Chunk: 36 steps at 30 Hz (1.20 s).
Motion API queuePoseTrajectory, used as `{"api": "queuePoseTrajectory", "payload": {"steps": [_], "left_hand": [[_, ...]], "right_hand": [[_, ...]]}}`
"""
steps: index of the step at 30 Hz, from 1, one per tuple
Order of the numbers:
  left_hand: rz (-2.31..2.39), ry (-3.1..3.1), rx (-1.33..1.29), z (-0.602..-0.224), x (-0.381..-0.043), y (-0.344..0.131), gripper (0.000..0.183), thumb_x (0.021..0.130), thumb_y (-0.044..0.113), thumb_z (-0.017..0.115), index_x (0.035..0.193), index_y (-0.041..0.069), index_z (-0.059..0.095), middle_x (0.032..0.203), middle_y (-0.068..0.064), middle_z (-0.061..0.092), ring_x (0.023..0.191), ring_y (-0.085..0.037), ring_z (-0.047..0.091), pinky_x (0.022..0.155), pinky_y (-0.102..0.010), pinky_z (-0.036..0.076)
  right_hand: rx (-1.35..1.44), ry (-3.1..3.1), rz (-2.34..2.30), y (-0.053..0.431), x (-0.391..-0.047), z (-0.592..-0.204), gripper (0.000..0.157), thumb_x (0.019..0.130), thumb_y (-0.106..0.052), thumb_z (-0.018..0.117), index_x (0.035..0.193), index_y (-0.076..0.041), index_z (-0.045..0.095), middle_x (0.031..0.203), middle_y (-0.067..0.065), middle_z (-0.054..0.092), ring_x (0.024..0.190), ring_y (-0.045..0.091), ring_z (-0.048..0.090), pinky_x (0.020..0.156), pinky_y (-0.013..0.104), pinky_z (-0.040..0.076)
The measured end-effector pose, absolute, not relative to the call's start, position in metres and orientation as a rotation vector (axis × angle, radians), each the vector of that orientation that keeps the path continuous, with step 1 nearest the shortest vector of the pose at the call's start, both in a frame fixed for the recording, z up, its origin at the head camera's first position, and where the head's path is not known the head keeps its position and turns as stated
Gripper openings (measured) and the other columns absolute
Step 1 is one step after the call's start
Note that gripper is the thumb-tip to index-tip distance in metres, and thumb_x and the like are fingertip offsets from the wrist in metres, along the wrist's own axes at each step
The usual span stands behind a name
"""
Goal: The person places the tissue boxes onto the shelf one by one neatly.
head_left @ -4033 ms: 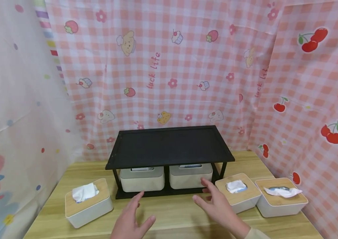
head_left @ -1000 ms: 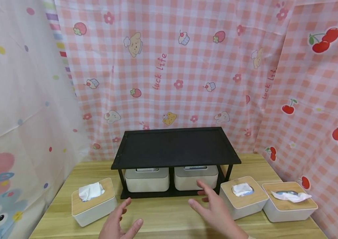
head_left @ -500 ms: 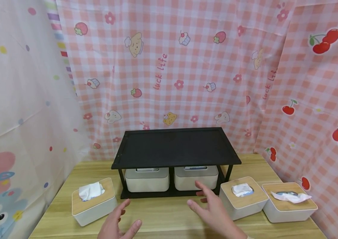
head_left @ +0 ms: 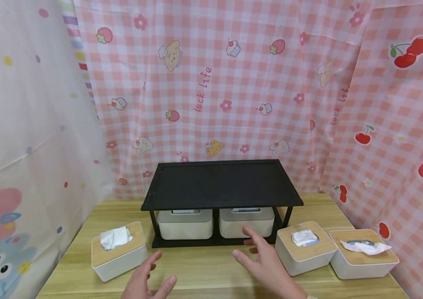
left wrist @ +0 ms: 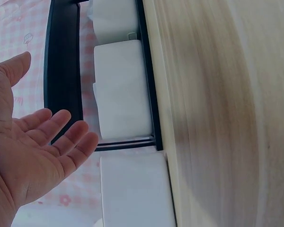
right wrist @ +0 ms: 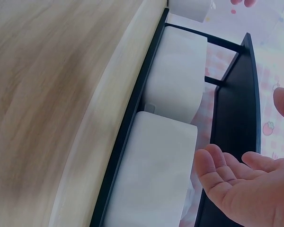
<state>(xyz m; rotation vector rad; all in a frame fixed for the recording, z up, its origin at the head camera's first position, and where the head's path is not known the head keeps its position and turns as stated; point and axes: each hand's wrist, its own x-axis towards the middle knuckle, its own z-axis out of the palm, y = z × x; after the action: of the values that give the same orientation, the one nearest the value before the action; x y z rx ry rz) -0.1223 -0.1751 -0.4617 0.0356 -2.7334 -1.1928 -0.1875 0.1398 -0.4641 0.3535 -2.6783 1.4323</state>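
Both hands hover over the table front, fingers spread and relaxed, with nothing in them. My left hand (head_left: pixel 146 278) is nearest the wood-topped tissue box (head_left: pixel 118 251) on the left, which has a white tissue sticking out. My right hand (head_left: pixel 267 265) reaches toward the shelf, its fingertips overlapping the grey-lidded tissue box (head_left: pixel 230 222) on the right of the lower tier. Beside it on that tier sits another grey-lidded tissue box (head_left: pixel 185 228). The black two-tier shelf (head_left: pixel 220 182) has a bare top. In the left wrist view, the left hand's palm (left wrist: pixel 33 156) shows.
Right of the shelf stand two more wood-topped tissue boxes, one close to the right hand (head_left: pixel 306 251) and one farther out (head_left: pixel 365 255). Everything rests on a wooden table (head_left: pixel 196 265). A pink checked curtain (head_left: pixel 196 83) hangs behind, and a white patterned curtain (head_left: pixel 47 124) on the left.
Since four seconds ago the left hand has shifted left and slightly down, and the view has turned a little. The right hand has barely moved. Boxes and shelf stand as before.
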Motion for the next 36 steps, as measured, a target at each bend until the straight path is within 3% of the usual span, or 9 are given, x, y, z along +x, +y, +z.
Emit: {"api": "queuePoseTrajectory", "payload": {"steps": [23, 28, 36], "left_hand": [[-1.180, -2.748, 0.116, -0.463, -0.115, -0.193, 0.082, 0.083, 0.058, 0.072, 0.143, 0.009, 0.048, 0.143, -0.014, 0.056, 0.120, -0.035, 0.059, 0.094, -0.049, 0.052], [-1.208, -2.757, 0.144, -0.466, -0.115, -0.199, 0.083, 0.082, 0.060, 0.071, 0.144, 0.009, 0.047, 0.143, -0.013, 0.056, 0.121, -0.037, 0.058, 0.095, -0.049, 0.051], [-1.231, -2.767, 0.230, -0.468, -0.113, -0.208, 0.089, 0.080, 0.064, 0.071, 0.144, 0.007, 0.045, 0.144, -0.017, 0.054, 0.123, -0.037, 0.057, 0.095, -0.046, 0.050]], "right_hand": [[0.455, -2.695, 1.442, 0.124, -0.189, -0.469, 0.072, 0.088, -0.057, 0.066, 0.147, -0.020, 0.044, 0.147, 0.002, 0.053, 0.115, 0.019, 0.062, 0.087, 0.035, 0.056], [0.480, -2.686, 1.439, 0.119, -0.189, -0.469, 0.072, 0.088, -0.057, 0.066, 0.147, -0.021, 0.044, 0.146, -0.001, 0.054, 0.115, 0.017, 0.063, 0.087, 0.031, 0.055], [0.563, -2.704, 1.477, 0.110, -0.191, -0.469, 0.074, 0.090, -0.059, 0.062, 0.149, -0.017, 0.042, 0.148, 0.002, 0.052, 0.117, 0.019, 0.061, 0.090, 0.035, 0.055]]}}
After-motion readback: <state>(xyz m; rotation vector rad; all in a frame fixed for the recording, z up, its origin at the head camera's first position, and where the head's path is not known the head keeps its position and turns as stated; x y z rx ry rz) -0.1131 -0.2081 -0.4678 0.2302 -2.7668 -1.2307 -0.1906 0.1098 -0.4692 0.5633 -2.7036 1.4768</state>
